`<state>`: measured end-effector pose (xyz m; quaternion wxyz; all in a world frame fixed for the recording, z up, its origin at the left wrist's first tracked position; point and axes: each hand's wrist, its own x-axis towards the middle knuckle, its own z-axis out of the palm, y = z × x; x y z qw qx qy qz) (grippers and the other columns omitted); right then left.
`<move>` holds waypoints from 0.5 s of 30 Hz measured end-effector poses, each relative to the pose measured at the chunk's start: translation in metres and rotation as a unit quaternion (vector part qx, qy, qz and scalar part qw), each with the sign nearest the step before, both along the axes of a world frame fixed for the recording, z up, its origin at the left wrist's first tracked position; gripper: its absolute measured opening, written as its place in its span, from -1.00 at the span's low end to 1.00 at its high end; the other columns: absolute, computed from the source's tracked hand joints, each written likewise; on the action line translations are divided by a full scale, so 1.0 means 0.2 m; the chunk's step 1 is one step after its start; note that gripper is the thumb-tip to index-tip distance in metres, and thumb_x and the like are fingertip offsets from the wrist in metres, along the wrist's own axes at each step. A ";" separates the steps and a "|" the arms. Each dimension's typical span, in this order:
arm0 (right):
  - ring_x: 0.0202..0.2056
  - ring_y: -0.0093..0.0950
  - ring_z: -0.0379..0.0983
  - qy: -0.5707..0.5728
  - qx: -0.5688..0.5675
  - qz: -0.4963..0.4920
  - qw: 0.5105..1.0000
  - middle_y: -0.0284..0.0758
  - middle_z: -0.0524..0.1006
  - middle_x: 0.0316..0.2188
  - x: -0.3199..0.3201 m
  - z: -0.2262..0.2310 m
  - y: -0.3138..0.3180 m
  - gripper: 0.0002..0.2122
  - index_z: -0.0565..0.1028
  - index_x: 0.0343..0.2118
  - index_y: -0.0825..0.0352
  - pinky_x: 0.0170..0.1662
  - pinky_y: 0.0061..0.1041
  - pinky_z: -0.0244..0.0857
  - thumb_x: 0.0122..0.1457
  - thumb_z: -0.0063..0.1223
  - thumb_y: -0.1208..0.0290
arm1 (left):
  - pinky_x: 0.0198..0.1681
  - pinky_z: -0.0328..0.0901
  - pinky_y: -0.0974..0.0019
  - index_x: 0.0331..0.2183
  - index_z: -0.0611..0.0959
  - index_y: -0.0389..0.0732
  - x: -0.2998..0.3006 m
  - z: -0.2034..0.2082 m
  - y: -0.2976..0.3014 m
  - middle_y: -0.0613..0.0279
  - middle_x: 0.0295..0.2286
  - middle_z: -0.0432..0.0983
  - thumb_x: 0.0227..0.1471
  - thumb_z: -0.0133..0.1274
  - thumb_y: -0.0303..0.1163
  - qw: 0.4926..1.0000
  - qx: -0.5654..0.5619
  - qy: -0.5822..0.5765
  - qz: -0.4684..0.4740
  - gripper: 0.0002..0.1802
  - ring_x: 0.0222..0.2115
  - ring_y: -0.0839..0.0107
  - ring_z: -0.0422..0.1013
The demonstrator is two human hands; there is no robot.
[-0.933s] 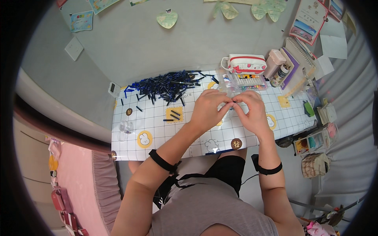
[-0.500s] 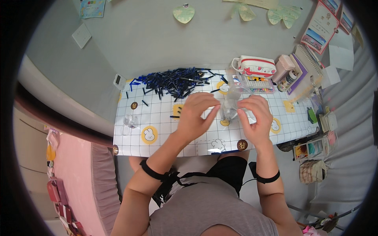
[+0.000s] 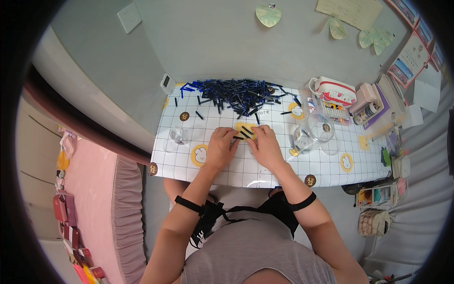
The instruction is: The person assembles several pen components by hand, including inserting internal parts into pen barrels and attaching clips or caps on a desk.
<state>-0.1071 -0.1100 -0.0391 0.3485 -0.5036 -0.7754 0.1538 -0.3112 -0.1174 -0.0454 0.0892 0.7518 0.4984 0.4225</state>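
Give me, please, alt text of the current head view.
A person's left hand and right hand flank three short dark sticks on a gridded white tabletop. Behind them lies a large heap of similar sticks; clear containers sit on both sides.

Left fingers (image 3: 230, 134) and right fingers (image 3: 261, 133) near each other, loosely curved, forearms (image 3: 197, 182) angled inward.

Home bedroom with pink bed (image 3: 97, 196)

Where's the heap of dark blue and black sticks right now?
In the head view, the heap of sticks lies along the far edge of the white gridded tabletop, beyond the left hand and right hand, left of the red-trimmed white pouch.
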 end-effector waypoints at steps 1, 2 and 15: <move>-0.01 -0.04 0.48 -0.002 0.001 0.001 1.000 -0.08 0.50 -0.01 -0.02 -0.02 0.01 -0.67 0.56 0.07 0.44 0.09 -0.16 0.42 0.31 0.27 0.43 | 0.02 0.44 0.03 -0.17 0.76 -0.25 0.00 -0.01 0.00 0.04 -0.16 0.64 0.04 0.33 -0.56 1.000 0.016 0.014 -0.007 -0.74 -0.10 -0.02 0.52; -0.01 -0.05 0.48 -0.012 0.014 -0.018 1.000 -0.08 0.50 -0.02 -0.04 -0.03 0.01 -0.67 0.58 0.07 0.44 0.09 -0.17 0.42 0.31 0.27 0.43 | 0.02 0.44 0.03 -0.17 0.76 -0.25 0.00 -0.02 0.00 0.04 -0.16 0.64 0.04 0.33 -0.56 1.000 0.017 0.012 -0.006 -0.74 -0.10 -0.02 0.52; -0.09 -0.11 0.49 -0.009 0.066 -0.042 0.997 -0.15 0.52 -0.14 -0.07 -0.03 0.00 -0.82 0.56 -0.15 0.38 -0.01 -0.19 0.43 0.21 0.29 0.55 | -0.11 0.37 0.04 -0.19 0.73 -0.24 0.01 -0.01 -0.03 0.09 -0.24 0.60 0.17 0.24 -0.54 0.999 -0.012 0.023 0.038 -0.86 -0.24 0.00 0.50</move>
